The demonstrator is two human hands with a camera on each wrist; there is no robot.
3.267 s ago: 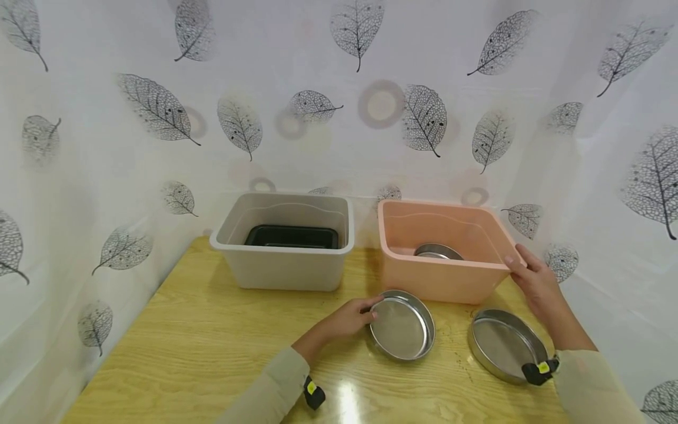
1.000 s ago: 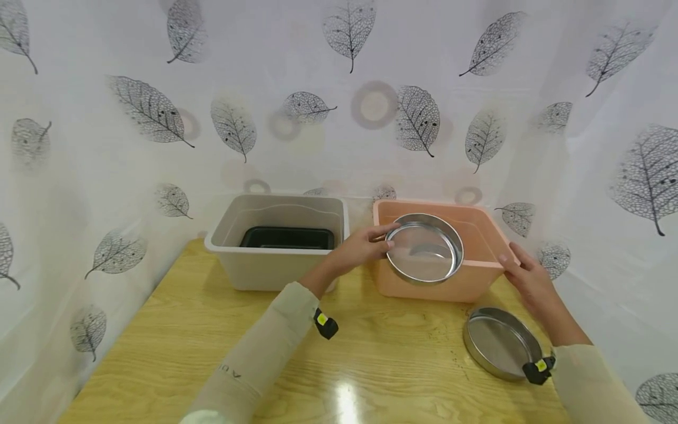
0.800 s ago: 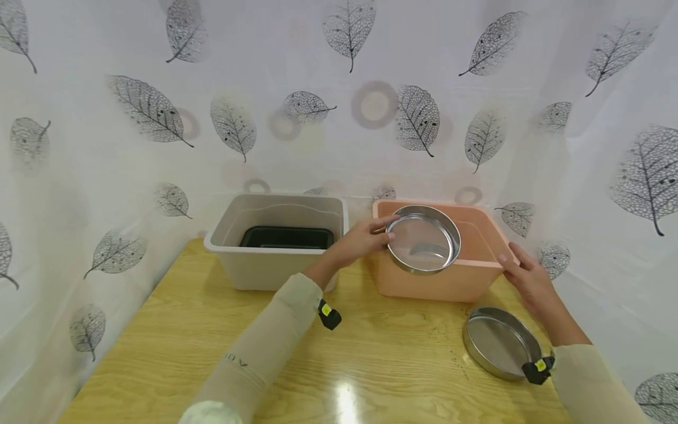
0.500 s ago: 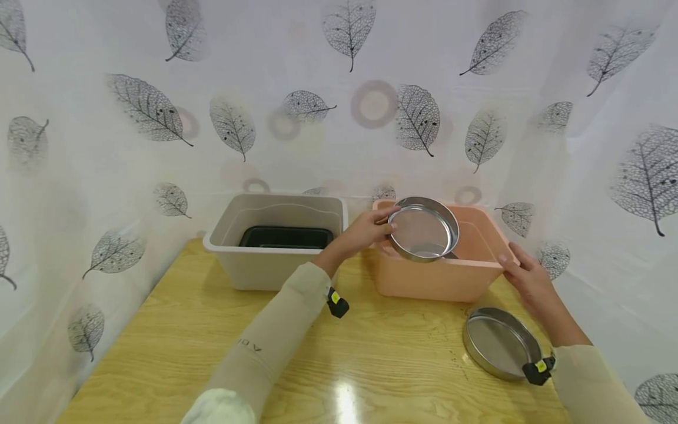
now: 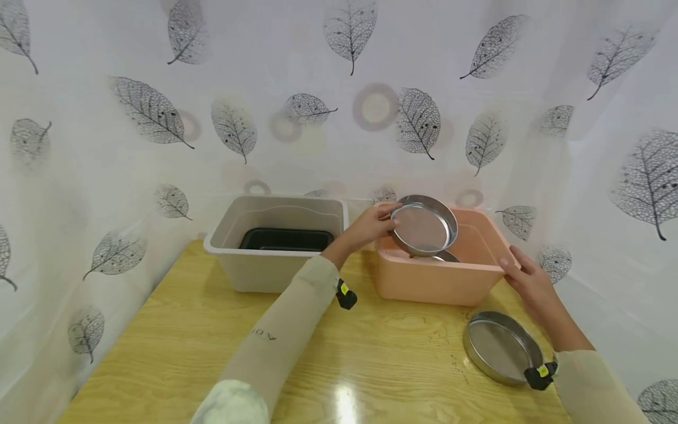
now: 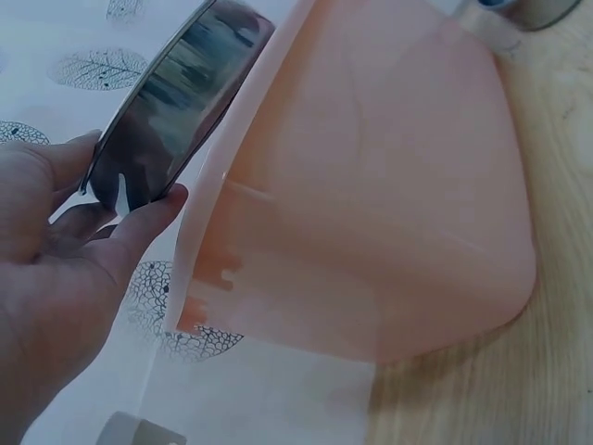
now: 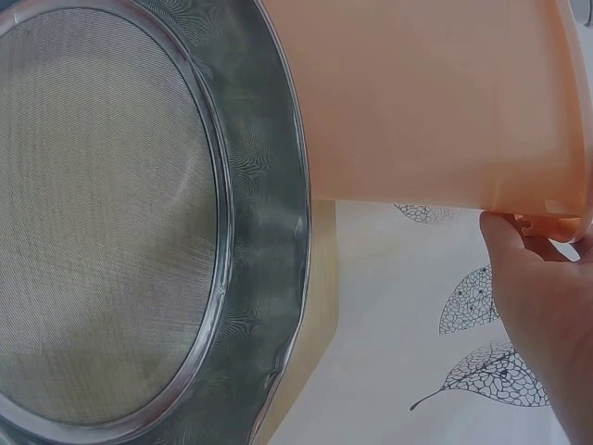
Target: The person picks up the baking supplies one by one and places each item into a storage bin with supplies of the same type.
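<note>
The left hand (image 5: 366,228) pinches the left rim of a round metal sieve (image 5: 424,225), held tilted over the left part of the pink bin (image 5: 434,282). In the left wrist view the fingers and thumb of the left hand (image 6: 79,250) hold the sieve's side wall (image 6: 176,111) beside the bin's rim. Inside the bin another metal sieve (image 5: 447,257) is partly hidden. The right hand (image 5: 532,285) grips the bin's right rim corner; the right wrist view shows the hand (image 7: 542,297) with fingers under that rim.
A third sieve (image 5: 503,347) lies on the wooden table (image 5: 238,330) below the right forearm. The grey bin (image 5: 281,271) stands at the left, holding a black tray (image 5: 286,238). Behind hangs a white leaf-print curtain (image 5: 318,59).
The left hand has lifted the sieve off the table and carried it up and right to above the pink bin. The right hand stays on the bin's rim.
</note>
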